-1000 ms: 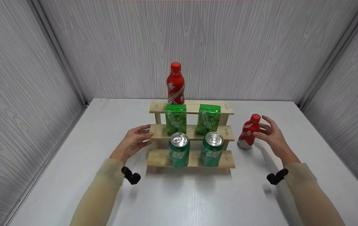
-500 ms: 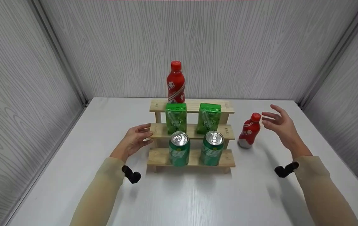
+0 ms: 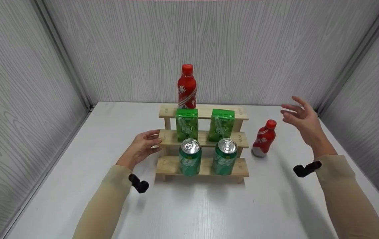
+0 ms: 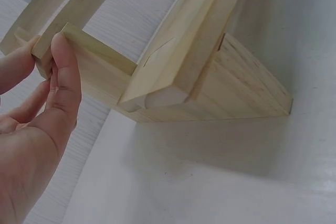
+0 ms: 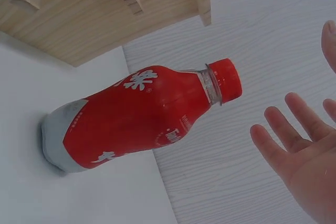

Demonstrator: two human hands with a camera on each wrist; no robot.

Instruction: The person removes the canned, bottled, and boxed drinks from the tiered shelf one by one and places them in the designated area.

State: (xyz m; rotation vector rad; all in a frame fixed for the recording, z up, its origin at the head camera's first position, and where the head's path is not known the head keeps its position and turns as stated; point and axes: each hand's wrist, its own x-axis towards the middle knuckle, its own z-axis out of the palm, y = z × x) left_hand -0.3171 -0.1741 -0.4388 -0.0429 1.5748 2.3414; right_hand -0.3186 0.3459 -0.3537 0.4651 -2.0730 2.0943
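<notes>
On the white tabletop I have a three-step pale wooden rack in front of me. My left hand rests at the left end of its middle step, thumb and fingers lightly pinching the end of that wooden slat; the left wrist view shows the thumb pressed flat on the slat's end.

My right hand hangs in the air above the table with its fingers spread and relaxed, holding nothing. The small red plastic bottle with a red cap stands upright on the table just right of the rack, apart from that hand; in the right wrist view the bottle is clear of my fingertips.

A taller red bottle stands on the rack's top step at the left. Two green cartons sit on the middle step, and two green cans with silver tops on the bottom step.
</notes>
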